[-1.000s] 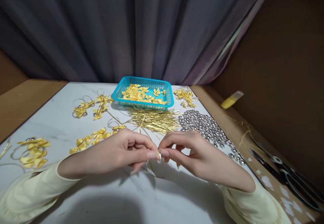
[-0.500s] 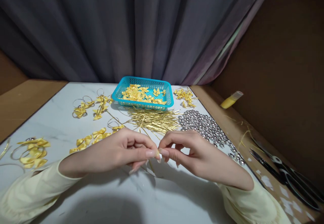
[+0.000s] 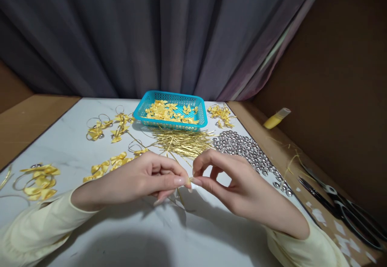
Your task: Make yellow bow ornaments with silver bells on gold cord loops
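Pinching tiny gold piece [image 3: 189, 180] btwn fingers of left hand [image 3: 142, 180] & right hand [image 3: 242, 186], fingertips touching.

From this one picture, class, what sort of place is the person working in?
Probably a small home craft table set against a curtain. A blue basket holds yellow ribbon bows, with gold wires and silver bells heaped beside it, and both hands pinch one small piece.
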Tool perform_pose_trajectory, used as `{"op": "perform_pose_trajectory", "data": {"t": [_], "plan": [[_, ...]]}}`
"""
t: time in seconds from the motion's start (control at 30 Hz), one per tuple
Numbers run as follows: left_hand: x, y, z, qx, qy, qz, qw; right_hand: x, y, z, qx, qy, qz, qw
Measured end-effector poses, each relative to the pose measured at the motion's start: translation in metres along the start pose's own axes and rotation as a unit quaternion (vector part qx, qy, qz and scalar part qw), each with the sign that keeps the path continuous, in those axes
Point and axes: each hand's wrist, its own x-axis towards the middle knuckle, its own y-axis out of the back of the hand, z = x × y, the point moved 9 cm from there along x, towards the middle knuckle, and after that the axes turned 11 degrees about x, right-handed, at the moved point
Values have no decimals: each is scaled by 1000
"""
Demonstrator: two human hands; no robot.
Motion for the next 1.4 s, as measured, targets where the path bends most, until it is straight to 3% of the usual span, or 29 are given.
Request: {"op": "perform_pose_trajectory", "data": {"t": [0.17, 0.5, 0.73, 0.83, 1.07, 1.27, 1.4], "plan": [[1, 1, 1, 1, -4, 3, 1000, 0, -1, -7, -14, 42, -2, 999], [-1, 1, -3, 6, 4, 6, 1000, -2, 0, -9, -27, 49, -5, 998], [2, 1, -1, 21, -19, 8, 1000, -2, -4, 11, 20, -58, -27, 998], [2, 1, -1, 28, -21, 7, 999, -1, -5, 13, 30, -67, -28, 997], [0, -4, -1, 2, 2, -26, 1000, 0, -1, 8, -48, -42, -20, 998], [0, -6, -8, -25, 39, -32, 998, -1, 0, -2, -111, 24, -3, 994], [0, -4, -13, 0, 34, -18, 999, -3, 14, -1, -187, 10, 50, 981]]}}
